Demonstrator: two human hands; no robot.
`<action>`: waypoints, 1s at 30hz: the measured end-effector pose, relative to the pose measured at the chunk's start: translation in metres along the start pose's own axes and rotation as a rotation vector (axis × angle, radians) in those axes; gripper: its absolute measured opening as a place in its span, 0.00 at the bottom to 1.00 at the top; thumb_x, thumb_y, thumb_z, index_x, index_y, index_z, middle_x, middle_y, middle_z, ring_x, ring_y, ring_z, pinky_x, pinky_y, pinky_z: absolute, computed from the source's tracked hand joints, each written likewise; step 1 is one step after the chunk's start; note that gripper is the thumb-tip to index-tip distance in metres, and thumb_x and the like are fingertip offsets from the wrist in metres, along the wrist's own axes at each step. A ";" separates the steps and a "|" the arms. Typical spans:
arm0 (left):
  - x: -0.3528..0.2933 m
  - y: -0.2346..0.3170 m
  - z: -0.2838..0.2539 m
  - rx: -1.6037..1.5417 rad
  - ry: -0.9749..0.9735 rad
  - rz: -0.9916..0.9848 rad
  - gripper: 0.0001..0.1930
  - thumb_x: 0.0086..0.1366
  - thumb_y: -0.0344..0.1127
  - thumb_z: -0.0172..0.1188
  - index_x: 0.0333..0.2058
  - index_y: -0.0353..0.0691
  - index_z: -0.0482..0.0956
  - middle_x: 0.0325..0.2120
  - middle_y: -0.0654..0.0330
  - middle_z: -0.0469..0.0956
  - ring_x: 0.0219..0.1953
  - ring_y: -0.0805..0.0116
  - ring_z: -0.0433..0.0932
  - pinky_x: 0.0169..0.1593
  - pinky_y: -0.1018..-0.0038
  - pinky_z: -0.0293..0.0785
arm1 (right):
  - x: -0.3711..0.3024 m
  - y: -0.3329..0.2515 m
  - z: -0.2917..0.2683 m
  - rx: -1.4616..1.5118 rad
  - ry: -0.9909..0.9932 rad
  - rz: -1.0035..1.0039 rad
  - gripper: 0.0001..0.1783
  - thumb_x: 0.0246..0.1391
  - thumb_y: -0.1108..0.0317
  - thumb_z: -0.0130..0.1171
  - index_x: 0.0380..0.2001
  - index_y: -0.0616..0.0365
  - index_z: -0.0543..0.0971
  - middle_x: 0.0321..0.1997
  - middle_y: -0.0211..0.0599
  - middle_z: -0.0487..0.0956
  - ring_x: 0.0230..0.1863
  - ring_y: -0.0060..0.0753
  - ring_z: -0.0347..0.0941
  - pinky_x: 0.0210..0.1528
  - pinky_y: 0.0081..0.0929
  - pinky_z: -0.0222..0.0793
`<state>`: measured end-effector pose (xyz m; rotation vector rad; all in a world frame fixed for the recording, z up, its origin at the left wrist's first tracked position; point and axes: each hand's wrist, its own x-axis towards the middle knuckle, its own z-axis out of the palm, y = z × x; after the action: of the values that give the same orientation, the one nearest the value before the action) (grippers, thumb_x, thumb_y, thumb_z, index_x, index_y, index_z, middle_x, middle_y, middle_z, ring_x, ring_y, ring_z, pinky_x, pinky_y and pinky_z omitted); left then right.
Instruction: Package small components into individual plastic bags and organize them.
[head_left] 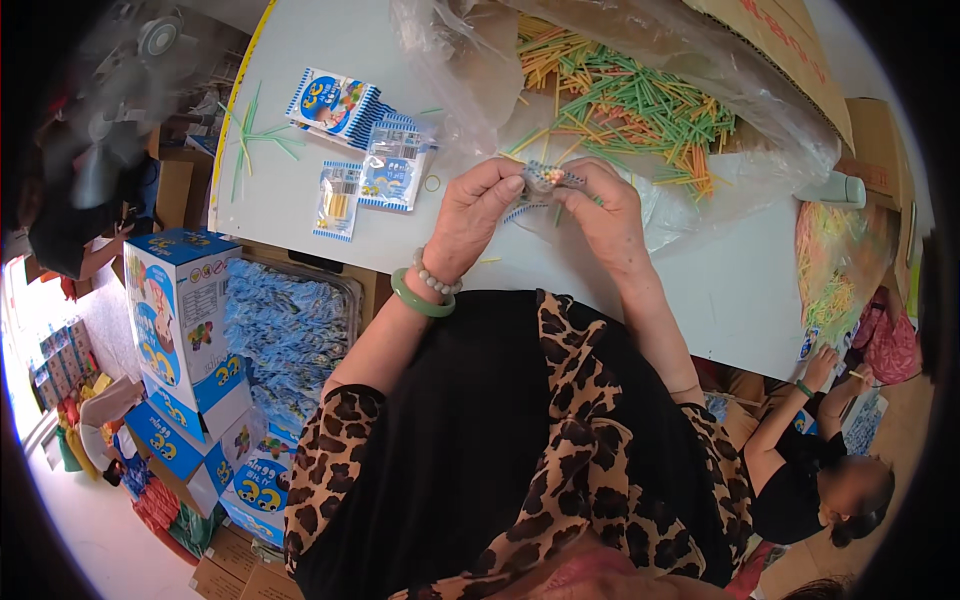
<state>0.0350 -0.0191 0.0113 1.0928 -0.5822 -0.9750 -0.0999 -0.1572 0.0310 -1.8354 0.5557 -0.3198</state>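
Both forearms (660, 328) angle inward over the white flat-topped table (740, 275). The left hand (472, 212) and right hand (608, 212) face each other, thumbs and fingers clamped on opposite ends of a small blue-and-clear plastic packet (543, 178) between them.

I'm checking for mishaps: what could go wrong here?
The small packet pinched between the left hand and right hand might slip or tear. Loose thin sticks heaped amid clear plastic could scatter if bumped. A flat packet near the white table's edge might be knocked off.
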 end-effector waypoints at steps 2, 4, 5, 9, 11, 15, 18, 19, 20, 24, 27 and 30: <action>0.000 0.004 0.001 0.089 0.061 -0.001 0.10 0.65 0.28 0.57 0.44 0.33 0.77 0.38 0.64 0.77 0.41 0.78 0.72 0.48 0.79 0.69 | 0.005 0.008 0.007 -0.003 0.077 0.022 0.10 0.47 0.79 0.56 0.35 0.65 0.79 0.37 0.32 0.76 0.40 0.25 0.71 0.46 0.21 0.65; -0.002 0.004 -0.001 -0.011 0.051 -0.038 0.11 0.64 0.28 0.58 0.44 0.34 0.77 0.38 0.64 0.77 0.41 0.77 0.73 0.48 0.78 0.69 | 0.005 0.006 0.010 0.055 0.082 -0.058 0.10 0.46 0.79 0.56 0.35 0.65 0.79 0.36 0.31 0.76 0.39 0.23 0.71 0.44 0.19 0.65; -0.007 0.004 -0.002 -0.118 0.046 -0.082 0.12 0.63 0.28 0.59 0.45 0.34 0.77 0.38 0.63 0.77 0.41 0.77 0.73 0.47 0.78 0.70 | 0.001 0.004 0.013 0.114 0.082 -0.127 0.09 0.46 0.79 0.56 0.34 0.65 0.78 0.35 0.30 0.76 0.38 0.22 0.70 0.43 0.18 0.64; -0.008 0.005 0.003 0.010 0.013 -0.009 0.14 0.58 0.25 0.63 0.44 0.32 0.78 0.39 0.62 0.77 0.41 0.76 0.73 0.46 0.78 0.70 | 0.000 0.003 0.015 0.153 -0.003 0.049 0.10 0.46 0.79 0.57 0.35 0.62 0.79 0.35 0.28 0.76 0.37 0.19 0.69 0.42 0.16 0.63; -0.009 0.003 -0.001 0.076 0.051 0.023 0.11 0.58 0.25 0.63 0.41 0.33 0.80 0.37 0.61 0.77 0.41 0.75 0.73 0.45 0.78 0.70 | -0.004 0.005 0.016 0.201 -0.047 0.083 0.12 0.46 0.78 0.58 0.36 0.60 0.79 0.35 0.25 0.76 0.38 0.17 0.68 0.43 0.16 0.63; -0.015 0.007 -0.006 0.258 0.071 0.143 0.04 0.57 0.26 0.64 0.32 0.34 0.83 0.35 0.61 0.76 0.39 0.75 0.72 0.41 0.79 0.69 | -0.002 -0.005 0.028 0.179 -0.163 0.109 0.08 0.48 0.72 0.61 0.33 0.62 0.79 0.32 0.32 0.75 0.37 0.24 0.71 0.42 0.22 0.66; -0.030 0.016 -0.009 0.296 0.098 0.084 0.05 0.58 0.27 0.63 0.32 0.33 0.83 0.35 0.62 0.74 0.36 0.76 0.71 0.39 0.80 0.68 | -0.003 -0.002 0.043 0.269 -0.211 0.116 0.09 0.48 0.71 0.61 0.34 0.62 0.79 0.32 0.32 0.76 0.36 0.25 0.72 0.41 0.23 0.67; -0.035 0.016 -0.013 0.288 0.150 0.088 0.05 0.58 0.27 0.63 0.32 0.33 0.83 0.34 0.63 0.74 0.34 0.76 0.71 0.38 0.80 0.68 | -0.002 -0.003 0.048 0.269 -0.212 0.116 0.09 0.48 0.71 0.61 0.34 0.62 0.79 0.32 0.32 0.76 0.36 0.25 0.72 0.41 0.23 0.67; -0.040 0.017 -0.017 0.280 0.200 0.092 0.05 0.59 0.28 0.62 0.32 0.34 0.83 0.32 0.64 0.74 0.33 0.76 0.71 0.37 0.80 0.68 | -0.001 -0.005 0.054 0.232 -0.271 0.122 0.09 0.49 0.71 0.60 0.34 0.63 0.79 0.32 0.33 0.76 0.36 0.27 0.72 0.41 0.23 0.67; -0.068 0.023 -0.046 0.500 0.443 0.133 0.04 0.59 0.29 0.61 0.28 0.34 0.80 0.26 0.63 0.74 0.29 0.73 0.72 0.34 0.77 0.68 | 0.001 -0.012 0.061 0.039 -0.468 -0.031 0.08 0.50 0.74 0.58 0.36 0.63 0.78 0.33 0.30 0.76 0.37 0.24 0.71 0.41 0.21 0.66; -0.074 0.027 -0.074 0.860 0.716 0.143 0.06 0.58 0.29 0.61 0.25 0.35 0.76 0.23 0.57 0.74 0.27 0.64 0.73 0.32 0.71 0.69 | -0.001 -0.010 0.051 0.043 -0.369 0.016 0.07 0.50 0.74 0.58 0.33 0.64 0.77 0.31 0.31 0.75 0.36 0.25 0.71 0.41 0.21 0.66; -0.067 0.010 -0.132 1.503 0.714 0.379 0.07 0.54 0.29 0.59 0.22 0.39 0.69 0.21 0.54 0.71 0.26 0.51 0.71 0.29 0.57 0.66 | -0.002 0.000 0.035 0.101 -0.248 0.128 0.04 0.50 0.76 0.56 0.31 0.64 0.77 0.30 0.28 0.75 0.34 0.21 0.69 0.39 0.19 0.65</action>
<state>0.1120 0.1018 -0.0250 2.3585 -0.8607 0.4225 -0.0855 -0.1276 0.0193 -1.7016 0.4729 -0.0316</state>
